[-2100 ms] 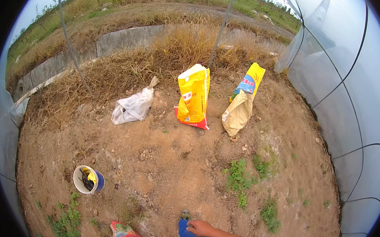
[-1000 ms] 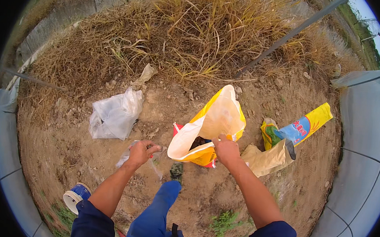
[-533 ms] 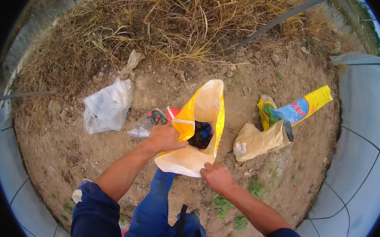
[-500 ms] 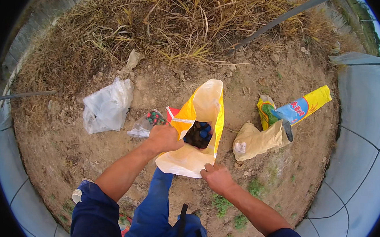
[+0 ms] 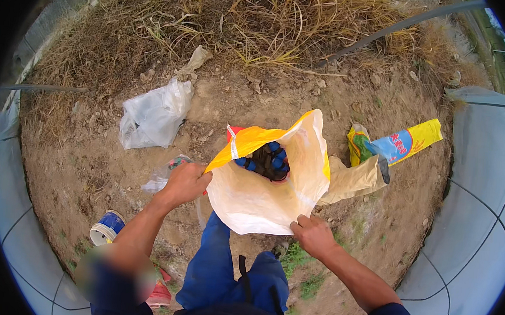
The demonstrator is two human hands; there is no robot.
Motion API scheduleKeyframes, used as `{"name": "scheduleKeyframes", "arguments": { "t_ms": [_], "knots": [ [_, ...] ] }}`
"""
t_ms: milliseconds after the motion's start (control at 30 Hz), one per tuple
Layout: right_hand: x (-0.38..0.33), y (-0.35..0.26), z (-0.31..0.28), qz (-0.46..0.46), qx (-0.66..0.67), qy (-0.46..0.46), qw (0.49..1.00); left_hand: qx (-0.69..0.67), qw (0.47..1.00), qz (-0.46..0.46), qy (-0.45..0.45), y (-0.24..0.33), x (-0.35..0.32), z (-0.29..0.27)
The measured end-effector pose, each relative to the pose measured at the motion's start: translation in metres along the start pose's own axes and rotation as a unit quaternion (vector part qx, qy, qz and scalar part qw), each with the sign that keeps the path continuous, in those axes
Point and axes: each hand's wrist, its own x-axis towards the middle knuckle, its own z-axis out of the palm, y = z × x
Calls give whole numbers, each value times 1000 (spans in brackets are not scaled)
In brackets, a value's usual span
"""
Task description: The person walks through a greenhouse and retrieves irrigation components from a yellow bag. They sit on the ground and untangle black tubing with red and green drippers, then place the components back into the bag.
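A yellow woven sack with a white inside (image 5: 255, 201) stands wide-mouthed in front of my legs. My left hand (image 5: 186, 183) is closed on the left side of its rim. At the near right of the rim, my right hand (image 5: 313, 235) pinches the edge with thumb and fingers. Down inside lie several blue and dark pieces (image 5: 268, 160), too small to name. A clear plastic bag with red and green bits (image 5: 158, 177) lies on the soil beside my left hand, partly hidden by it.
A crumpled clear plastic bag (image 5: 156, 115) lies farther left on bare soil. To the right are a tan paper sack (image 5: 353, 182) and a yellow and blue bag (image 5: 403, 143). A blue and white bucket (image 5: 107, 227) stands near my left forearm. Dry grass (image 5: 244, 22) borders the far side; plastic sheeting (image 5: 475, 231) the right.
Both hands have spread the sack's mouth wider, the left moving left and the right moving right. The sack tips toward me, and its contents show farther from me. The bucket has come into fuller view.
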Motion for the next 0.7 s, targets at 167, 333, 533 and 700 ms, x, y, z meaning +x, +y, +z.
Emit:
{"name": "scheduleKeyframes", "arguments": {
  "t_ms": [167, 333, 533, 700],
  "knots": [
    [-28, 5, -27, -50, -29, 38, 998, -75, 996, -21, 33, 6, -60, 16],
    [-40, 14, -28, -147, -40, 66, 986, -110, 988, -61, 95, 8, -124, 41],
    [-56, -1, -11, -236, -46, 92, 966, -165, 965, -111, 171, 8, -199, 89],
    [-70, -13, -1, -250, -58, 60, 965, -202, 947, -154, 199, -2, -244, 128]
  ]
}}
